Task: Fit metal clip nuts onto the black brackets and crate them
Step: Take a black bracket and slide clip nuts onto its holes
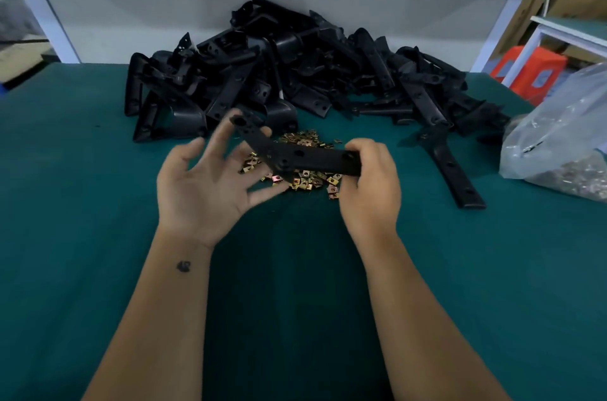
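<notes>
Right hand (369,180) clamps its grip on one end of a bent black metal bracket (295,154), holding it level above the loose pile of brass-coloured clip nuts (305,170) on the green table (82,203), probably so a nut can be slid on. Left hand (203,183) is spread, fingers apart, holding nothing, close beside the bracket's raised end.

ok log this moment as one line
right hand grips bracket | left hand open beside it | clip nuts loose on mat below
</notes>
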The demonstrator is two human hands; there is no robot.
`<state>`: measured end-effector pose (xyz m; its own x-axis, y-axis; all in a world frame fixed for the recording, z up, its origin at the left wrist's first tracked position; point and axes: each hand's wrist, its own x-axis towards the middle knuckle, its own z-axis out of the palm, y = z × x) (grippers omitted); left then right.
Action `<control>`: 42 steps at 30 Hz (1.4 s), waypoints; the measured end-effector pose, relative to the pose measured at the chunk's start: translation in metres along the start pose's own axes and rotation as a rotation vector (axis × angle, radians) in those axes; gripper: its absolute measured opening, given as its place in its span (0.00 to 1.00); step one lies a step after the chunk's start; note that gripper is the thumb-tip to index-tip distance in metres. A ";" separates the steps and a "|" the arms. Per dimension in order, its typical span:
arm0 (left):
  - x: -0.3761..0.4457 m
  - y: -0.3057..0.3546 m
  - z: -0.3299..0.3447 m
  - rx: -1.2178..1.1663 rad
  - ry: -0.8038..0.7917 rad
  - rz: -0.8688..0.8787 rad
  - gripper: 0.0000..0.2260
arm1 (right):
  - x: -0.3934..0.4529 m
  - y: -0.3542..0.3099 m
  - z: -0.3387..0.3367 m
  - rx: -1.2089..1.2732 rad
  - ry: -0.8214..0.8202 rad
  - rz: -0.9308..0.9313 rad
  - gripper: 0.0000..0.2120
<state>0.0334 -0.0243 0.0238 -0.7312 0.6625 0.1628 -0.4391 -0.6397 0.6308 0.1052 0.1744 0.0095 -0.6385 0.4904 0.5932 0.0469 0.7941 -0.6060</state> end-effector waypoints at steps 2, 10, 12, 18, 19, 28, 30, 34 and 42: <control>0.003 -0.005 0.005 0.038 0.118 -0.113 0.24 | 0.001 0.005 -0.001 0.038 0.054 0.032 0.26; 0.008 -0.027 0.017 0.557 0.090 -0.430 0.26 | 0.005 0.010 -0.009 0.192 0.341 0.037 0.26; 0.008 -0.027 0.017 0.630 -0.035 -0.491 0.25 | 0.006 0.010 -0.011 0.219 0.344 0.007 0.29; 0.011 -0.026 0.022 0.601 0.238 -0.080 0.15 | 0.000 0.000 0.004 0.175 0.018 0.069 0.43; 0.013 -0.024 0.019 0.457 0.388 0.012 0.13 | -0.001 -0.002 0.008 0.141 -0.044 0.050 0.41; 0.020 -0.009 0.000 0.113 0.790 0.359 0.05 | 0.018 -0.026 0.051 -0.210 -0.487 -0.044 0.24; 0.021 -0.008 -0.001 0.125 0.833 0.395 0.05 | 0.027 -0.031 0.063 -0.249 -0.620 0.038 0.27; 0.018 -0.003 -0.005 0.199 0.951 0.501 0.06 | 0.034 -0.044 0.090 -0.400 -0.823 0.033 0.34; 0.025 -0.004 -0.009 0.149 0.954 0.491 0.04 | 0.049 -0.040 0.104 -0.436 -0.883 -0.080 0.31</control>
<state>0.0123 -0.0089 0.0184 -0.9429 -0.2709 -0.1939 0.0334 -0.6560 0.7541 -0.0077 0.1295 0.0081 -0.9877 0.1268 -0.0920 0.1449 0.9629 -0.2278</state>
